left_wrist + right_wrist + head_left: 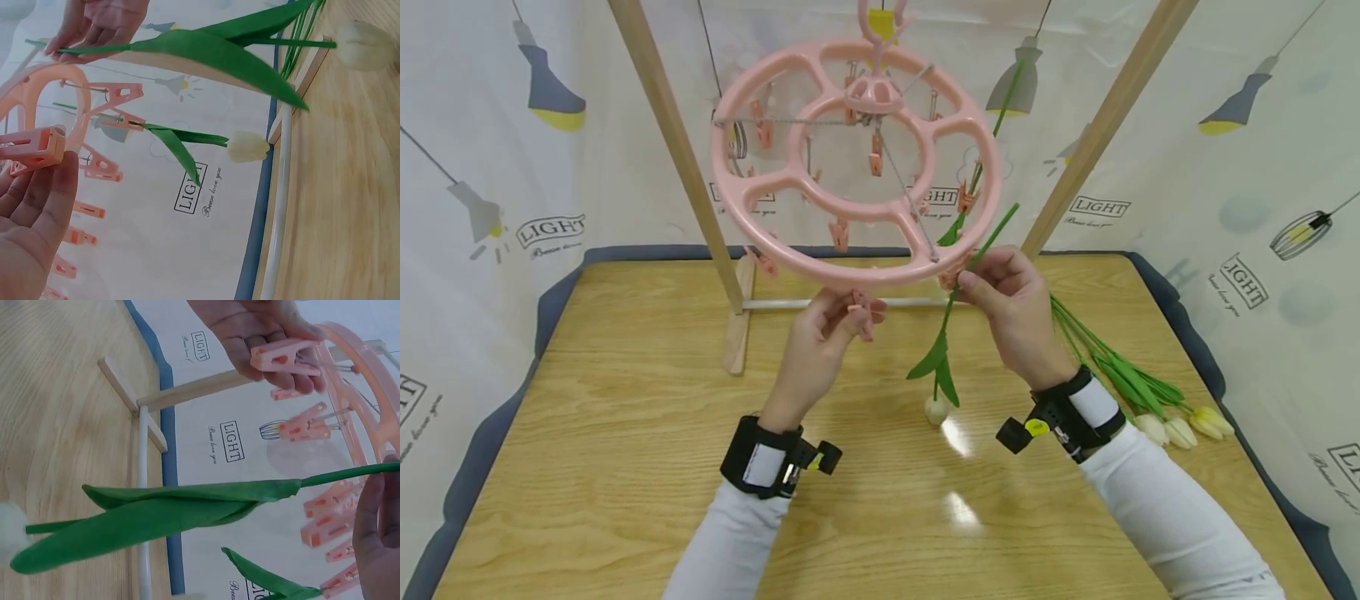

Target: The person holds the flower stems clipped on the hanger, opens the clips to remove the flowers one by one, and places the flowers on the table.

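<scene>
A pink round clip hanger (823, 271) hangs in the head view with several clothespins around it. At its front rim my left hand (816, 346) holds a pink clothespin (284, 357), fingers behind it. My right hand (1018, 312) pinches the green stem of a white artificial tulip (936, 410) near the hanger's front right clothespin. That tulip points bloom down, with its leaves (156, 519) spread in the right wrist view. Another white tulip (247, 146) hangs bloom down from a clothespin (125, 119) farther back.
Several loose tulips (1120, 367) lie on the wooden table (625, 458) at the right. Wooden posts (681, 158) flank the hanger, with a white bar (782, 304) low between them. A printed curtain (1285, 133) surrounds the table.
</scene>
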Demonstrator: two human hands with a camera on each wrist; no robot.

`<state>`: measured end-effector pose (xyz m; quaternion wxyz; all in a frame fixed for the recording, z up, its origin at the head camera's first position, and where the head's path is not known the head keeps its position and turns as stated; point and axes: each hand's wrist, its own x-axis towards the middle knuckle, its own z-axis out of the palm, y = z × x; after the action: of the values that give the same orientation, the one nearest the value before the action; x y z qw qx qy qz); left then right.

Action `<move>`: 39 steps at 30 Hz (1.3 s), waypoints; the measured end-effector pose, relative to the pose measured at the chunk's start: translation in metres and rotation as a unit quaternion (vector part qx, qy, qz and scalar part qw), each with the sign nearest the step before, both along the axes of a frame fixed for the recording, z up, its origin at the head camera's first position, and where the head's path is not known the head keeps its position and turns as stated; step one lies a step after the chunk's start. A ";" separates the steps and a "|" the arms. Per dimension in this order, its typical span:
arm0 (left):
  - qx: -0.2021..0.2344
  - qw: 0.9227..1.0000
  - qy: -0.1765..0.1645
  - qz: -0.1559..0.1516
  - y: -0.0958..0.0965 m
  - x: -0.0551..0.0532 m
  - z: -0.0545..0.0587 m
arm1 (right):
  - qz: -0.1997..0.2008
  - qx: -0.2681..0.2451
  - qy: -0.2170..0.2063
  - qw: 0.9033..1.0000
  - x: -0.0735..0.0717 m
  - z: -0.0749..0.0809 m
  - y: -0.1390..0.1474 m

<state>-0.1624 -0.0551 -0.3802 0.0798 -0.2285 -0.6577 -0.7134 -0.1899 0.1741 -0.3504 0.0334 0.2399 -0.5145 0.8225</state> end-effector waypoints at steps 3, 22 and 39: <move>0.009 1.000 0.000 -0.007 -0.005 0.001 0.001 | -0.003 -0.013 -0.001 1.000 -0.001 0.002 0.005; 0.024 0.999 0.041 0.007 -0.030 0.003 0.006 | -0.112 0.020 0.035 0.993 -0.016 0.016 0.055; 0.037 0.998 0.050 0.017 -0.039 0.003 0.004 | -0.198 0.043 0.004 0.979 -0.033 0.022 0.107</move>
<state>-0.1592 -0.0939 -0.3765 0.1330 -0.2496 -0.6299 -0.7234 -0.2231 0.2812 -0.3283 0.1877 0.1376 -0.5868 0.7756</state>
